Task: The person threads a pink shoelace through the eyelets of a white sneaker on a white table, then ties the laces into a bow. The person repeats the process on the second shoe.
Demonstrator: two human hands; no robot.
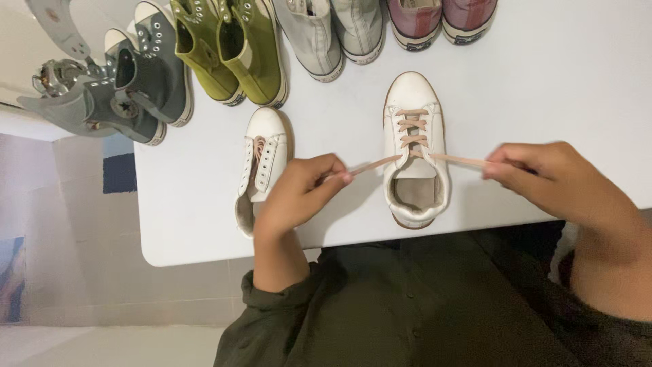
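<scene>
Two hands pulled one pink lace (413,134) taut across a white sneaker (414,153) that stood toe-away at the near edge of the bench (557,75), likely to even its ends. Going left to right: dark grey high-tops (139,81) and green ones (231,47) sat at the back, a second white sneaker (261,166) lay tilted on its side, the left hand (299,194) pinched one lace end, and the right hand (550,177) pinched the other. Pale grey (333,30) and maroon pairs (441,17) lined the far edge.
</scene>
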